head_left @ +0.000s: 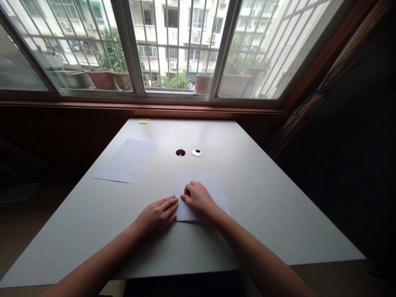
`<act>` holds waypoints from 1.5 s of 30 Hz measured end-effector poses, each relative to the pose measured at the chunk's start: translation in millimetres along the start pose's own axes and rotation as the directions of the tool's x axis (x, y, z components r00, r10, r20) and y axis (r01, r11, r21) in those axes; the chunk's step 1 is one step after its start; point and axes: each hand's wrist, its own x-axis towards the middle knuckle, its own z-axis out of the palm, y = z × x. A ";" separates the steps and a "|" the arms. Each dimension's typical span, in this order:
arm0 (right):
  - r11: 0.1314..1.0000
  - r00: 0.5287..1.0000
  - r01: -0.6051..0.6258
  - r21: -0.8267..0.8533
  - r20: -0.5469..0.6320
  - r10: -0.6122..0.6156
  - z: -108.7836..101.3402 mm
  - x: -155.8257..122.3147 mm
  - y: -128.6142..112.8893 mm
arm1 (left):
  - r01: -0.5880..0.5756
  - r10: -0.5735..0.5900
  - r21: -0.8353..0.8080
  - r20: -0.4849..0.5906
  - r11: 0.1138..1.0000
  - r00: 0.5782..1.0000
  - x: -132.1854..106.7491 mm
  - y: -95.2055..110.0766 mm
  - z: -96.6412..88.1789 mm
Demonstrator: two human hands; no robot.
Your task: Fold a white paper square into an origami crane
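Note:
A white sheet of paper [198, 179] lies on the white table, with its near edge slightly raised and its right side looking doubled. My left hand [159, 212] rests flat at the sheet's left edge, fingers stretched and touching it. Over the middle of the sheet is my right hand [198, 196], its fingers curled in and its knuckles up. The thumb side of the right hand touches the paper close to the left fingertips. No object shows in the right hand's curled fingers, and its palm is hidden.
Farther left on the white table [262, 198] lies another paper sheet [126, 161]. A round cable hole [180, 153] and its loose cover [197, 153] are beyond my hands. A yellow note [143, 121] sits at the far edge, below a barred window [179, 49]. A curtain [321, 95] hangs right.

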 end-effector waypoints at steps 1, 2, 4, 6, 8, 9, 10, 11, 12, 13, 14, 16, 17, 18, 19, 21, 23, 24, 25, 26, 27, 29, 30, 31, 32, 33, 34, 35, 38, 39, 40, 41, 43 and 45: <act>1.000 1.000 -0.001 -0.004 -0.006 0.001 -0.1 -1.0 -0.3 | 0.009 -0.009 0.006 0.004 1.000 1.000 -0.7 1.7 0.7; 1.000 1.000 -0.001 -0.010 -0.017 0.001 -0.2 -2.4 -0.6 | 0.017 -0.017 0.012 0.009 1.000 1.000 -1.3 3.1 1.5; 1.000 0.998 0.017 -0.027 -0.063 -0.018 -0.8 -7.5 -1.3 | 0.030 -0.030 0.021 0.023 0.999 0.999 -1.9 5.2 2.9; 0.995 0.989 0.079 -0.055 -0.122 -0.085 -2.0 -16.4 -1.7 | 0.037 -0.038 0.023 0.030 0.999 0.999 -2.0 6.6 3.4; 0.975 0.967 0.206 -0.085 -0.133 -0.216 -3.9 -29.0 -1.4 | 0.044 -0.045 0.017 0.028 0.999 0.999 -1.9 7.6 3.1; 0.953 0.949 0.290 -0.093 -0.104 -0.299 -4.7 -36.3 -0.8 | 0.047 -0.048 0.011 0.025 0.999 0.999 -1.9 8.1 2.8; 0.924 0.923 0.372 -0.093 -0.068 -0.378 -5.1 -43.9 0.3 | 0.052 -0.052 0.004 0.021 0.999 0.998 -1.9 8.7 2.5; 0.892 0.893 0.443 -0.087 -0.040 -0.447 -5.1 -51.5 1.9 | 0.057 -0.057 -0.001 0.020 0.998 0.998 -2.0 9.4 2.2; 0.862 0.864 0.501 -0.083 -0.018 -0.504 -4.5 -58.7 4.2 | 0.062 -0.062 -0.005 0.020 0.998 0.998 -2.2 10.2 2.1; 0.838 0.841 0.539 -0.082 -0.009 -0.542 -3.4 -65.2 7.1 | 0.068 -0.068 -0.006 0.022 0.998 0.997 -2.3 11.1 2.0; 0.822 0.825 0.563 -0.087 -0.007 -0.566 -1.8 -70.9 10.5 | 0.074 -0.074 -0.003 0.027 0.997 0.997 -2.4 12.2 2.1; 0.800 0.804 0.590 -0.105 -0.007 -0.594 1.9 -79.2 18.0 | 0.085 -0.085 0.006 0.032 0.996 0.996 -2.2 14.7 2.4; 0.795 0.800 0.596 -0.116 -0.005 -0.601 3.5 -81.8 21.6 | 0.090 -0.091 0.009 0.031 0.996 0.995 -1.8 16.1 2.4; 0.789 0.795 0.602 -0.125 0.000 -0.606 4.5 -83.6 24.6 | 0.095 -0.096 0.012 0.026 0.995 0.995 -1.2 17.7 2.4; 0.785 0.792 0.606 -0.133 0.008 -0.610 5.0 -84.7 27.0 | 0.100 -0.100 0.014 0.020 0.995 0.995 -0.4 19.4 2.3; 0.779 0.789 0.611 -0.139 0.025 -0.614 4.2 -85.3 29.4 | 0.097 -0.097 0.024 0.013 0.995 0.995 0.9 22.9 2.0; 0.777 0.788 0.614 -0.137 0.042 -0.615 2.5 -85.2 29.4 | 0.069 -0.070 0.045 0.014 0.997 0.997 1.1 26.4 1.8; 0.779 0.790 0.612 -0.135 0.051 -0.612 1.8 -85.3 29.0 | 0.044 -0.045 0.057 0.017 0.997 0.999 0.7 28.0 2.0; 0.783 0.793 0.608 -0.131 0.056 -0.606 1.4 -85.5 28.7 | 0.016 -0.017 0.070 0.020 0.997 1.000 0.0 29.7 2.3; 0.787 0.796 0.604 -0.127 0.056 -0.602 1.4 -86.0 28.6 | -0.009 0.007 0.082 0.023 0.997 1.000 -1.0 31.4 2.8; 0.791 0.800 0.599 -0.123 0.053 -0.598 1.5 -86.8 28.8 | -0.029 0.027 0.093 0.028 0.995 0.999 -2.1 33.2 3.3; 0.793 0.801 0.597 -0.119 0.043 -0.597 1.7 -89.1 30.1 | -0.031 0.027 0.105 0.033 0.994 0.999 -4.1 37.0 3.9; 0.791 0.799 0.600 -0.122 0.042 -0.600 1.5 -90.6 31.0 | -0.017 0.013 0.105 0.034 0.994 0.999 -4.9 39.1 3.8; 0.786 0.795 0.605 -0.129 0.048 -0.605 0.8 -92.2 32.0 | -0.001 -0.002 0.099 0.038 0.995 0.999 -5.7 41.1 3.5; 0.779 0.790 0.612 -0.138 0.060 -0.610 -0.2 -94.0 32.9 | 0.011 -0.015 0.090 0.044 0.996 0.999 -6.4 42.8 2.9; 0.773 0.786 0.617 -0.150 0.071 -0.614 -1.5 -95.7 33.8 | 0.019 -0.023 0.080 0.050 0.997 0.998 -7.1 44.2 2.2; 0.766 0.782 0.622 -0.161 0.080 -0.618 -2.7 -97.3 34.6 | 0.021 -0.025 0.071 0.059 0.997 0.998 -7.9 45.1 1.6; 0.761 0.779 0.626 -0.173 0.085 -0.622 -3.8 -98.7 35.4 | 0.015 -0.019 0.064 0.069 0.998 0.997 -8.9 45.6 1.3; 0.738 0.762 0.640 -0.213 0.056 -0.645 -5.0 -101.5 38.4 | -0.004 -0.001 0.065 0.073 0.998 0.997 -12.1 44.6 2.2; 0.725 0.750 0.649 -0.229 0.033 -0.661 -4.9 -102.0 39.8 | -0.011 0.006 0.071 0.074 0.997 0.997 -13.0 44.1 3.0; 0.711 0.735 0.659 -0.245 0.008 -0.678 -4.7 -102.5 41.5 | -0.015 0.010 0.077 0.072 0.997 0.997 -13.8 43.6 3.8; 0.698 0.720 0.667 -0.261 -0.017 -0.694 -4.7 -103.0 43.2 | -0.018 0.012 0.082 0.068 0.996 0.998 -14.3 43.5 4.4; 0.679 0.698 0.675 -0.289 -0.049 -0.715 -5.6 -104.4 47.2 | -0.018 0.012 0.086 0.063 0.996 0.998 -14.4 43.9 4.6; 0.672 0.690 0.674 -0.308 -0.061 -0.721 -7.9 -106.5 51.6 | -0.015 0.010 0.088 0.060 0.996 0.998 -13.7 45.1 3.6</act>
